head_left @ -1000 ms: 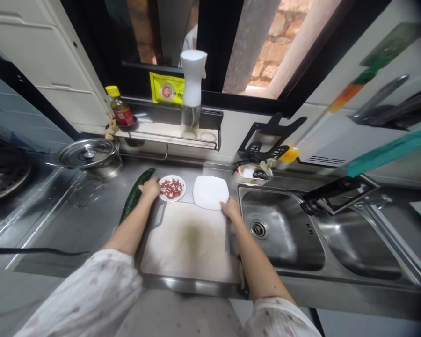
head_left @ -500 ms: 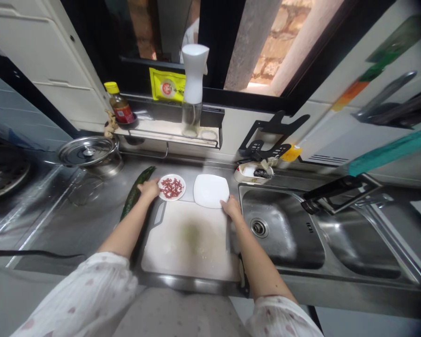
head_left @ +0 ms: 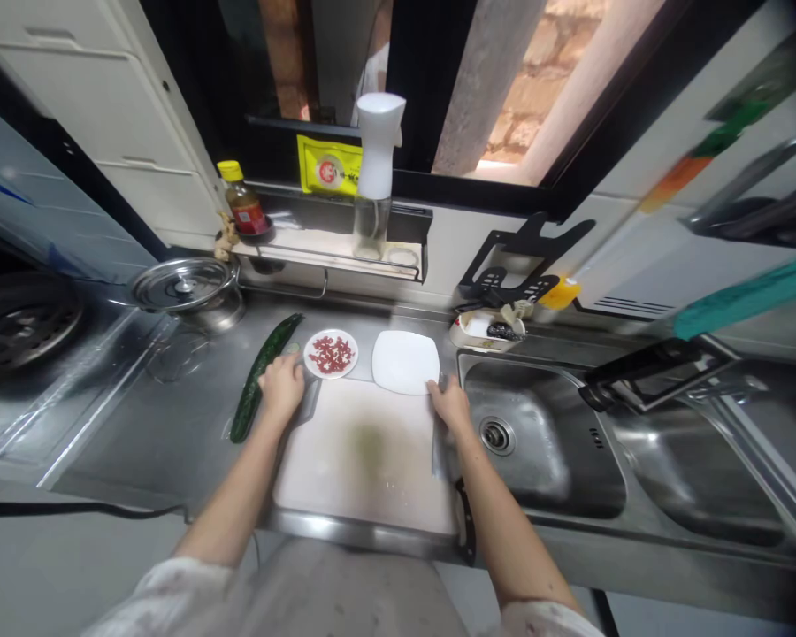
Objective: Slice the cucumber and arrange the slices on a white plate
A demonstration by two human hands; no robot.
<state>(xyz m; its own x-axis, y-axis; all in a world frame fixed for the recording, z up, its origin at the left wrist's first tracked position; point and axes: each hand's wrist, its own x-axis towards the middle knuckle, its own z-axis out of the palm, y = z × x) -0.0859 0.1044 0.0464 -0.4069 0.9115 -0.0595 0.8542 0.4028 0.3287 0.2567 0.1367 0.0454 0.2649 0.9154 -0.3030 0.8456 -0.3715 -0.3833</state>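
Note:
My left hand (head_left: 282, 387) is held over the upper left corner of the cutting board (head_left: 362, 478), beside a long green cucumber (head_left: 258, 380). Its fingers are loosely bent and nothing shows in them. A small round plate (head_left: 310, 356) with chopped red pieces (head_left: 332, 355) lies just to its right. My right hand (head_left: 451, 404) is at the lower right corner of a white square plate (head_left: 406, 361), a fingertip at the rim and the fingers apart. Along the board's right edge lies a knife with a black handle (head_left: 465, 522). A blurred greenish patch shows on the board.
To the right is a double steel sink (head_left: 544, 442) with a dark faucet (head_left: 656, 367). A lidded steel pot (head_left: 189, 287) stands back left. A shelf (head_left: 325, 255) behind holds a sauce bottle (head_left: 245, 203) and a white-topped spray bottle (head_left: 378, 150). A small container (head_left: 484, 329) sits behind the sink.
My left hand has come away from the round plate, back toward me beside the cucumber. My right hand stays by the square plate's corner, its fingers slightly more spread. The view has shifted a little.

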